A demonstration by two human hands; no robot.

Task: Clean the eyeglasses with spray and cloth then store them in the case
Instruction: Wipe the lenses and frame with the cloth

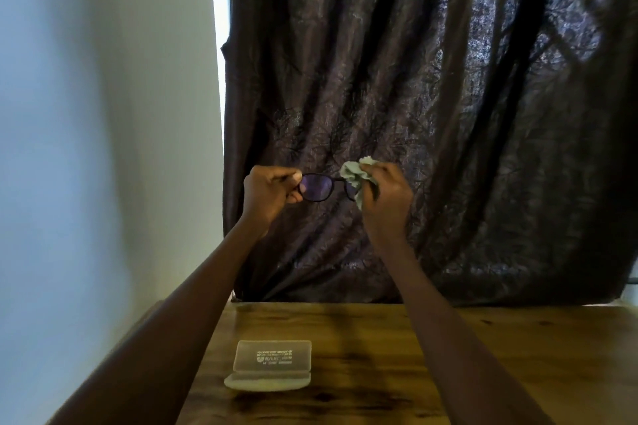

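I hold dark-framed eyeglasses (316,187) up at arm's length in front of the curtain. My left hand (271,195) pinches the frame's left end. My right hand (386,198) grips a crumpled pale green cloth (357,176) pressed over the right lens, which is mostly hidden by it. The left lens shows clear with a purple tint. Down on the wooden table (379,355) lies the translucent eyeglass case (271,364), open, with its printed lid tilted up. No spray bottle is in view.
A dark brown patterned curtain (431,97) hangs behind the table's far edge. A pale wall (103,114) fills the left side. The table's left edge runs diagonally under my left forearm.
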